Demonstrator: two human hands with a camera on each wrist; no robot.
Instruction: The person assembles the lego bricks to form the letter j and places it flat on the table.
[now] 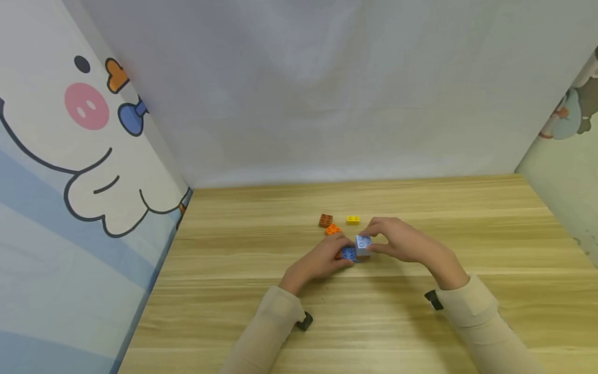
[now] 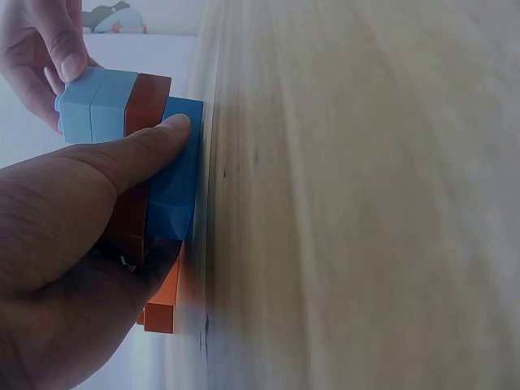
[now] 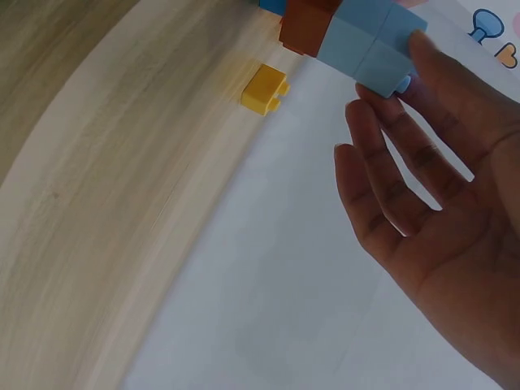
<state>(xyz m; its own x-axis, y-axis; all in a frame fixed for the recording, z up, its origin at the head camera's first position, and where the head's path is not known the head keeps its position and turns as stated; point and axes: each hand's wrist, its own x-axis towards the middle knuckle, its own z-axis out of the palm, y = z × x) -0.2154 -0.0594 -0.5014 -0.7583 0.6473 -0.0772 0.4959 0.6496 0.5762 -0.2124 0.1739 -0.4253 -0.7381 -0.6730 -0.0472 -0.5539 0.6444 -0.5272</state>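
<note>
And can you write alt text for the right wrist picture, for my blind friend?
A right hand pinches the end of two stacked light blue toy bricks, set against a reddish-brown brick. A yellow two-stud brick sits apart on the wooden tabletop.

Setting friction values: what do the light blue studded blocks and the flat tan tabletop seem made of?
Light blue studded blocks: probably hard molded plastic, smooth finish; crisp edges and round studs suggest it.
Flat tan tabletop: streaked grain suggests wood or printed laminate, can't tell which; looks smooth.

both sleeved arms [image 1: 267, 330] extend forward; the right hand [image 1: 399, 241] pinches, just right of the gripping left hand [image 1: 321, 258].
</note>
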